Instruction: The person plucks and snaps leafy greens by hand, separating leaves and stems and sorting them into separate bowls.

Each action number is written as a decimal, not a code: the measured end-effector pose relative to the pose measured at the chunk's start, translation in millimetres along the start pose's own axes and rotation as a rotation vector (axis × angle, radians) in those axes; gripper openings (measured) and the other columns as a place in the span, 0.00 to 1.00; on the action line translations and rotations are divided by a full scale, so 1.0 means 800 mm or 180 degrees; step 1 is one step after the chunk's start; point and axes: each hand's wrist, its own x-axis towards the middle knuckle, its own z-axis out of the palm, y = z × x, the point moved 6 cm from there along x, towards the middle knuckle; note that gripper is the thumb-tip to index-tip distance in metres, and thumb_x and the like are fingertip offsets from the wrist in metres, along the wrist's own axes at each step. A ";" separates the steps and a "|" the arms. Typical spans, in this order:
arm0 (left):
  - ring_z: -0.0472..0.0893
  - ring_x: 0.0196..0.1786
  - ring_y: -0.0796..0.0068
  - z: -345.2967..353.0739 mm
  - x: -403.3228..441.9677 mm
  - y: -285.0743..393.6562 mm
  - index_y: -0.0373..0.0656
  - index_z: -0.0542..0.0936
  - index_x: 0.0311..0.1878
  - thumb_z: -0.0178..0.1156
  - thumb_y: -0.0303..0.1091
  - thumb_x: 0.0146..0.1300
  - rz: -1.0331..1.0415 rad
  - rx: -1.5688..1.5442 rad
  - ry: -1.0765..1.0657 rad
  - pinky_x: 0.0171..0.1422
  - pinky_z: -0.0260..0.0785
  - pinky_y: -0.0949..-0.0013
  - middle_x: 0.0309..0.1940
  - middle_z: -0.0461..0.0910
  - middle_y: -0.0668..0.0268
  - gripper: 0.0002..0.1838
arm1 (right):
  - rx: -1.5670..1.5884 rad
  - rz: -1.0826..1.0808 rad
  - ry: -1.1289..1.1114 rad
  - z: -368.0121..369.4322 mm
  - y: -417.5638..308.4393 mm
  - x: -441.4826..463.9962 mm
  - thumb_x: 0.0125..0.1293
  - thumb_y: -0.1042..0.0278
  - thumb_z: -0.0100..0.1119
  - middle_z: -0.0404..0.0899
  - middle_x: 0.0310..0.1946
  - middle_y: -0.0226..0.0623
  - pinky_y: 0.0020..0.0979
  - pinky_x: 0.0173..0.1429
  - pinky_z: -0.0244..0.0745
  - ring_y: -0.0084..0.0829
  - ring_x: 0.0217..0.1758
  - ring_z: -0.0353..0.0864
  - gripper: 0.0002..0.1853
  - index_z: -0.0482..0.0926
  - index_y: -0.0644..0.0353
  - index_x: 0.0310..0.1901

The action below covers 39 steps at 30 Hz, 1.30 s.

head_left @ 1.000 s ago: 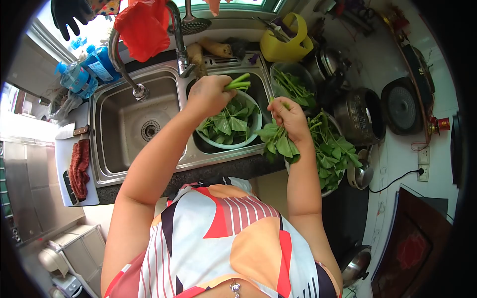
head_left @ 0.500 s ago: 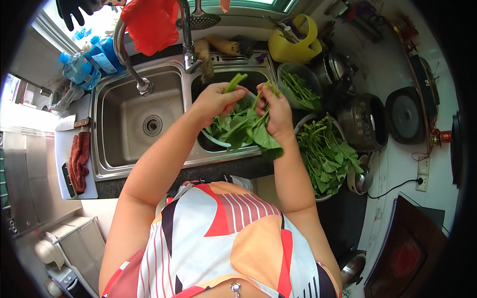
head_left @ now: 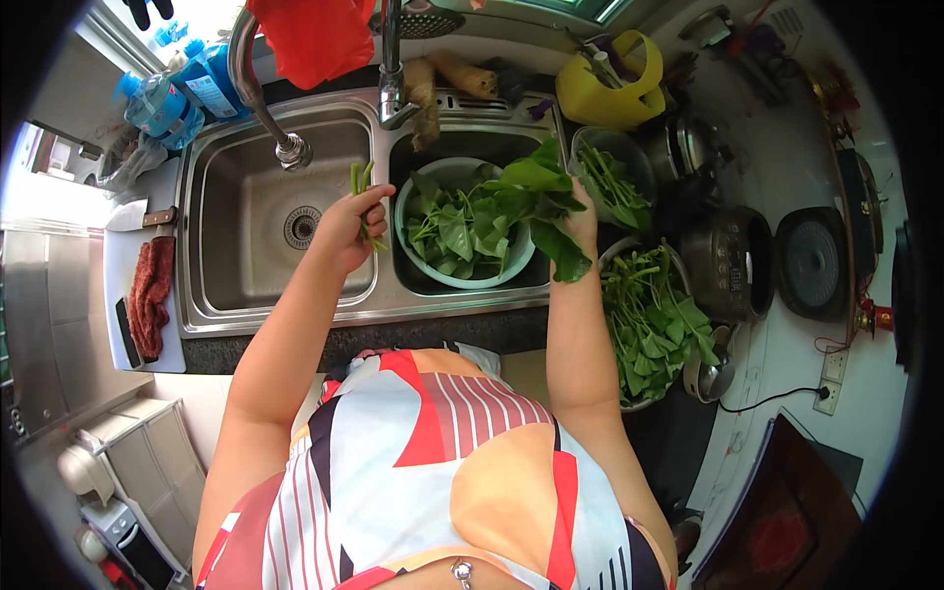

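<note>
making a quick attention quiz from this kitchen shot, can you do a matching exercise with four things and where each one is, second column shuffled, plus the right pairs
Things:
1. short stems
2. pale bowl
3. dark red cloth
4. leafy bunch

Places:
a. on the white board
b. in the right hand
c. in the left hand
d. in the right-hand sink basin

Pairs: 1-c, 2-d, 3-a, 4-b
</note>
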 end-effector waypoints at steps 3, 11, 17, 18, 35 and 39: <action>0.60 0.19 0.84 -0.023 -0.003 -0.009 0.41 0.74 0.42 0.54 0.32 0.62 -0.0054 -0.0247 0.0165 0.25 0.50 0.79 0.16 0.60 0.76 0.08 | 0.1048 0.0037 0.0058 -0.017 0.008 0.016 0.71 0.66 0.37 0.66 0.21 0.29 0.32 0.45 0.73 0.26 0.26 0.69 0.11 0.67 0.57 0.31; 0.62 0.20 0.86 -0.020 -0.012 -0.017 0.39 0.76 0.41 0.57 0.28 0.60 0.0050 0.0114 0.0104 0.22 0.50 0.80 0.17 0.64 0.75 0.07 | 0.0888 0.0097 0.0895 -0.001 0.048 0.019 0.72 0.64 0.36 0.60 0.19 0.28 0.33 0.43 0.71 0.28 0.26 0.65 0.13 0.62 0.56 0.28; 0.68 0.24 0.85 0.052 0.006 -0.002 0.39 0.77 0.45 0.65 0.31 0.53 0.0701 0.1103 0.0220 0.27 0.59 0.80 0.21 0.69 0.75 0.15 | -0.0086 0.0324 0.0944 0.113 0.035 -0.044 0.73 0.60 0.32 0.65 0.23 0.28 0.35 0.46 0.71 0.31 0.29 0.68 0.16 0.62 0.55 0.28; 0.69 0.25 0.84 0.067 0.011 0.001 0.38 0.77 0.45 0.66 0.31 0.53 0.0875 0.1280 0.0196 0.29 0.61 0.80 0.21 0.70 0.75 0.16 | 0.0108 0.0412 0.0902 0.110 0.039 -0.043 0.73 0.59 0.31 0.65 0.23 0.28 0.34 0.46 0.71 0.30 0.29 0.68 0.16 0.62 0.54 0.27; 0.69 0.24 0.86 0.087 0.058 0.009 0.41 0.80 0.39 0.62 0.33 0.58 0.0896 0.2490 -0.0158 0.29 0.59 0.78 0.21 0.73 0.73 0.08 | 0.0353 -0.0488 0.0621 0.023 -0.017 0.033 0.70 0.63 0.42 0.58 0.17 0.25 0.24 0.28 0.63 0.22 0.19 0.58 0.14 0.61 0.56 0.26; 0.62 0.18 0.86 0.041 0.055 0.015 0.42 0.78 0.33 0.61 0.35 0.59 0.0695 0.1735 0.0219 0.23 0.50 0.79 0.15 0.66 0.75 0.07 | -0.1663 -0.2075 0.1239 0.040 -0.035 0.024 0.70 0.64 0.44 0.66 0.22 0.31 0.29 0.35 0.70 0.24 0.23 0.67 0.07 0.64 0.59 0.38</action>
